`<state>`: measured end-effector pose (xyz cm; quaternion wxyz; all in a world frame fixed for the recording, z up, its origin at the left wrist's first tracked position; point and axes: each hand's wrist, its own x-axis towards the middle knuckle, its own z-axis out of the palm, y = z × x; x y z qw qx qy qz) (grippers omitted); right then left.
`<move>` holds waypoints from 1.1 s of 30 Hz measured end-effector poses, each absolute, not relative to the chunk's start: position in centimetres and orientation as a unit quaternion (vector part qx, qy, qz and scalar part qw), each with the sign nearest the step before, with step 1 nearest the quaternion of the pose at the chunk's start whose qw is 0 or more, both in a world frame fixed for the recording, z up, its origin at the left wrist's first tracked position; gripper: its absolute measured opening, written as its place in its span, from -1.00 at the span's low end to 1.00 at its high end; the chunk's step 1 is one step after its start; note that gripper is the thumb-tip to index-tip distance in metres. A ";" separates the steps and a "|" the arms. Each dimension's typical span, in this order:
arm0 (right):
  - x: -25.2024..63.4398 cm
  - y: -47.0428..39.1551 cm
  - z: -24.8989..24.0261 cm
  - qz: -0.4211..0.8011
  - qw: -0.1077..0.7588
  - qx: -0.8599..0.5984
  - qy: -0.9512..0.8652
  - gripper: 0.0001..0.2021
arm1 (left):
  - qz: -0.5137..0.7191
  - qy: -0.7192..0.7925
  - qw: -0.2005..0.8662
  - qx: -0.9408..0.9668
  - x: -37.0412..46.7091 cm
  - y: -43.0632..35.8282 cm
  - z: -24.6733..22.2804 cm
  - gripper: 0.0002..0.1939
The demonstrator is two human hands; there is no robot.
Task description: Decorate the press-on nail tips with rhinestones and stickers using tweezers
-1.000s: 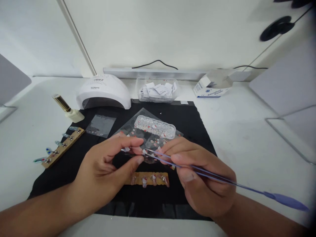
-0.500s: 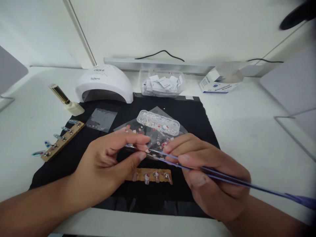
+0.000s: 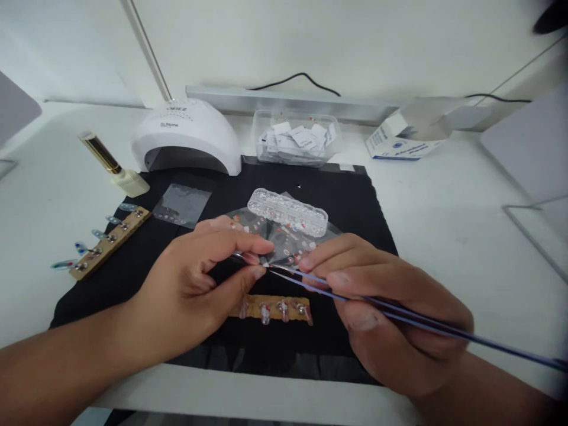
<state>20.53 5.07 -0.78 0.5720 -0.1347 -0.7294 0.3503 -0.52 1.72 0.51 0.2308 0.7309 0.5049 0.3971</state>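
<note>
Purple tweezers (image 3: pixel 417 319) lie in my right hand (image 3: pixel 390 307), whose fingers are closed round them; their tips point left, close to my left fingertips. My left hand (image 3: pixel 199 290) is pinched on a small item that its fingers mostly hide, too small to make out. Behind the hands, a clear sticker sheet (image 3: pixel 290 242) with red and white designs lies under a clear case of small gems (image 3: pixel 287 212). Below my fingertips sits a tan strip (image 3: pixel 274 307) carrying several decorated nail tips, its left end partly covered by my left hand.
On the black mat (image 3: pixel 328 355) lie a clear packet (image 3: pixel 181 204) and, at left, another strip of nail tips (image 3: pixel 110 242). Behind stand a cream bottle (image 3: pixel 133 183), white lamp (image 3: pixel 186 133), tub of white packets (image 3: pixel 297 139) and open box (image 3: pixel 406 139).
The tweezer tips have opened a little and drawn slightly away from my left fingertips. My right hand has shifted a little to the right. The whole view has shifted slightly.
</note>
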 end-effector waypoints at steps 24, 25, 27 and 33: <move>20.6 5.2 -1.2 0.326 0.550 -0.151 -0.754 -0.65 | 0.414 0.510 0.259 0.708 -0.6 1.8 0.1 -0.83; 20.6 5.2 -1.2 0.328 0.547 -0.153 -0.755 -0.64 | 0.414 0.504 0.252 0.715 -0.6 1.9 0.1 -0.83; 20.7 5.1 -1.2 0.334 0.541 -0.156 -0.756 -0.64 | 0.414 0.495 0.239 0.725 -0.7 1.9 0.0 -0.83; 20.7 4.8 -1.1 0.343 0.534 -0.166 -0.754 -0.67 | 0.410 0.485 0.212 0.743 -0.9 2.1 -0.3 -0.82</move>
